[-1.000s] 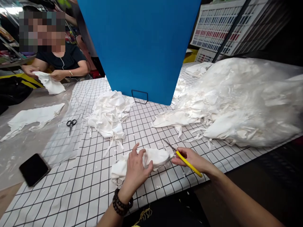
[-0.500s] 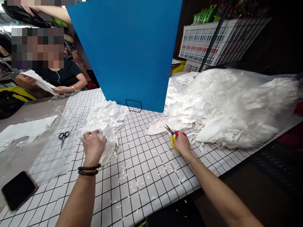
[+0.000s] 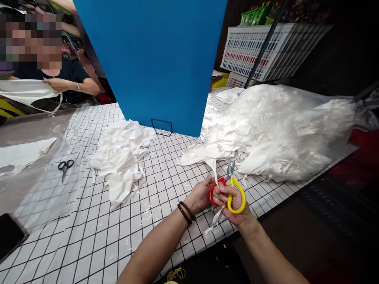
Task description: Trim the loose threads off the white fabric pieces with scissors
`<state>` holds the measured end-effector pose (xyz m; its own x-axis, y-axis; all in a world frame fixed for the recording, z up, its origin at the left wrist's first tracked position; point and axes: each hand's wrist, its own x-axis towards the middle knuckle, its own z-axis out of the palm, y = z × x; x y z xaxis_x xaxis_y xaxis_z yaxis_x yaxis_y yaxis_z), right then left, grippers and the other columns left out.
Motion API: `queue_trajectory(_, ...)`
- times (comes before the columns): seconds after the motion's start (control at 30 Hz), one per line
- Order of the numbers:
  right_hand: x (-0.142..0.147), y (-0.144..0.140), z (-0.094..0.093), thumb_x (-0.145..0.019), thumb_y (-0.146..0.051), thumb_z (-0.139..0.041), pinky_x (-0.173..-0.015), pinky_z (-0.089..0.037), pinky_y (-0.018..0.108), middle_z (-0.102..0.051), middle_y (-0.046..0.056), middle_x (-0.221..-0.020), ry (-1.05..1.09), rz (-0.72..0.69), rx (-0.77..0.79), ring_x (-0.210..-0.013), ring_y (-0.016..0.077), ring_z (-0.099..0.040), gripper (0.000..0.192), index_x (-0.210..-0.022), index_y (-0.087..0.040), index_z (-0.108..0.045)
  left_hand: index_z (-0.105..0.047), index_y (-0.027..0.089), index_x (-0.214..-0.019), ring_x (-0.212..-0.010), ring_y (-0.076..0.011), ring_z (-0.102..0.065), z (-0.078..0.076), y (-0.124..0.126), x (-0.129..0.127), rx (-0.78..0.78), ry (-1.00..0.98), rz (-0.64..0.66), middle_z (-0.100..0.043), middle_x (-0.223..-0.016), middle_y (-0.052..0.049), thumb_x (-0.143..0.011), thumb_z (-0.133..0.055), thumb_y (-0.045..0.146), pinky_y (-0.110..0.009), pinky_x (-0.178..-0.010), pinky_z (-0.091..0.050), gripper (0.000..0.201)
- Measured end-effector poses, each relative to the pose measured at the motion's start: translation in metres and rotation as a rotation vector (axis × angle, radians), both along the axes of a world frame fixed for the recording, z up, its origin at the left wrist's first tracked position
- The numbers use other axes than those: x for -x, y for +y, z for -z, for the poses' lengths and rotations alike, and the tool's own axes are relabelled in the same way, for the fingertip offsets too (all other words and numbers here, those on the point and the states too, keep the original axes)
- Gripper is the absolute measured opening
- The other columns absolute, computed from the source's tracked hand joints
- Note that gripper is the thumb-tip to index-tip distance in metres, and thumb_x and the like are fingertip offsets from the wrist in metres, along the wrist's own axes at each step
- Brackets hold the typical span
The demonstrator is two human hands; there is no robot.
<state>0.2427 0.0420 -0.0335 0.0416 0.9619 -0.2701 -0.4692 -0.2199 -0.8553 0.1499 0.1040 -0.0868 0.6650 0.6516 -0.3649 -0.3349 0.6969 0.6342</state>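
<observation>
My right hand (image 3: 233,203) grips scissors (image 3: 232,188) with one yellow and one red loop, blades pointing up and away from me. My left hand (image 3: 203,194), with dark bead bracelets on its wrist, pinches a narrow white fabric strip (image 3: 213,167) that runs from the nearest white piece (image 3: 201,152) down between both hands and hangs past the table edge. Both hands meet at the front edge of the black-gridded white table (image 3: 166,173). A heap of white cloth pieces (image 3: 120,154) lies to the left of my hands.
A large clear bag of white fabric (image 3: 284,126) fills the right side. A blue board (image 3: 156,59) stands upright behind. Black scissors (image 3: 65,165) and a dark phone (image 3: 8,232) lie at the left. Across the table a person holds white cloth (image 3: 26,90).
My left hand left the cloth heap on the left and came over to my right hand, taking hold of a white strip. The scissors turned upright, and my right hand drew back toward the table edge.
</observation>
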Motion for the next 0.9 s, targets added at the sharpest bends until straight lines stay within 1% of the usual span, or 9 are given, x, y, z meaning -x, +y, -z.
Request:
queue_trajectory(0.17,0.003,-0.021,0.005,-0.066,-0.029,-0.061,-0.039,-0.024,0.022,-0.037,-0.006,-0.055,0.089,0.009,0.027,-0.043,0.0063,-0.017,0.021,-0.061,-0.022,-0.042,-0.063,0.017,-0.108,-0.060,-0.0085,-0.055,0.003,0.006,-0.011,0.056,-0.120,-0.078,-0.064,-0.113,-0.008,-0.087,-0.058,0.045,-0.025,-0.062,-0.052,0.035)
queue_trajectory(0.27,-0.002,-0.029,0.013,-0.068,-0.031,-0.062,-0.040,-0.027,0.023,-0.046,-0.004,-0.056,0.055,-0.028,0.068,-0.041,0.0067,-0.024,0.020,-0.065,-0.022,-0.044,-0.064,0.015,-0.105,-0.049,-0.0034,-0.040,0.001,0.003,0.002,0.036,-0.116,-0.147,-0.065,-0.108,-0.007,-0.083,-0.068,0.034,-0.018,-0.049,-0.043,0.029)
queue_trajectory(0.33,-0.010,-0.029,0.018,-0.070,-0.033,-0.067,-0.047,-0.037,0.024,-0.058,0.000,-0.067,-0.088,-0.012,0.060,-0.048,0.0100,-0.043,0.023,-0.069,-0.022,-0.046,-0.065,0.013,-0.103,-0.048,-0.0027,-0.035,-0.006,0.000,0.019,0.000,-0.094,-0.201,-0.065,-0.096,-0.006,-0.080,-0.072,0.030,-0.016,-0.044,-0.036,0.029)
queue_trajectory(0.4,-0.019,-0.020,0.021,-0.071,-0.035,-0.071,-0.066,-0.048,0.030,-0.066,0.006,-0.090,-0.356,0.062,-0.018,-0.075,0.0174,-0.060,0.025,-0.078,-0.022,-0.050,-0.066,0.010,-0.103,-0.048,-0.0026,-0.034,-0.017,-0.005,0.041,-0.050,-0.059,-0.244,-0.063,-0.084,-0.003,-0.079,-0.074,0.029,-0.016,-0.044,-0.034,0.031)
queue_trajectory(0.47,-0.024,-0.003,0.023,-0.074,-0.040,-0.070,-0.084,-0.048,0.036,-0.064,0.009,-0.111,-0.638,0.128,-0.130,-0.099,0.0226,-0.059,0.031,-0.093,-0.023,-0.053,-0.067,0.009,-0.104,-0.049,-0.0030,-0.037,-0.030,-0.010,0.064,-0.096,-0.020,-0.258,-0.062,-0.077,-0.002,-0.079,-0.074,0.030,-0.017,-0.047,-0.035,0.033)
queue_trajectory(0.53,-0.020,0.019,0.022,-0.077,-0.043,-0.066,-0.088,-0.048,0.038,-0.060,0.010,-0.119,-0.748,0.087,-0.231,-0.103,0.0228,-0.057,0.040,-0.109,-0.023,-0.052,-0.068,0.009,-0.104,-0.051,-0.0038,-0.042,-0.043,-0.018,0.086,-0.174,0.044,-0.243,-0.062,-0.075,-0.002,-0.082,-0.071,0.032,-0.018,-0.050,-0.036,0.032)
queue_trajectory(0.6,-0.006,0.041,0.018,-0.077,-0.041,-0.066,-0.084,-0.049,0.035,-0.061,0.008,-0.113,-0.732,-0.009,-0.314,-0.095,0.0205,-0.057,0.042,-0.111,-0.022,-0.052,-0.068,0.010,-0.102,-0.052,-0.0046,-0.046,-0.055,-0.028,0.104,-0.277,0.119,-0.245,-0.061,-0.073,-0.001,-0.085,-0.067,0.035,-0.020,-0.052,-0.037,0.030)
queue_trajectory(0.7,0.023,0.061,0.010,-0.076,-0.035,-0.067,-0.075,-0.049,0.030,-0.062,0.002,-0.094,-0.683,-0.113,-0.387,-0.080,0.0167,-0.056,0.028,-0.098,-0.022,-0.055,-0.068,0.012,-0.099,-0.054,-0.0052,-0.048,-0.070,-0.044,0.128,-0.387,0.185,-0.306,-0.060,-0.072,0.000,-0.088,-0.063,0.037,-0.020,-0.055,-0.038,0.027)
queue_trajectory(0.9,0.065,0.060,0.001,-0.077,-0.028,-0.064,-0.069,-0.046,0.026,-0.057,-0.002,-0.084,-0.595,-0.230,-0.414,-0.074,0.0137,-0.054,0.018,-0.087,-0.023,-0.049,-0.067,0.017,-0.096,-0.056,-0.0078,-0.049,-0.081,-0.077,0.160,-0.446,0.267,-0.415,-0.060,-0.078,-0.002,-0.091,-0.057,0.037,-0.024,-0.058,-0.042,0.024)
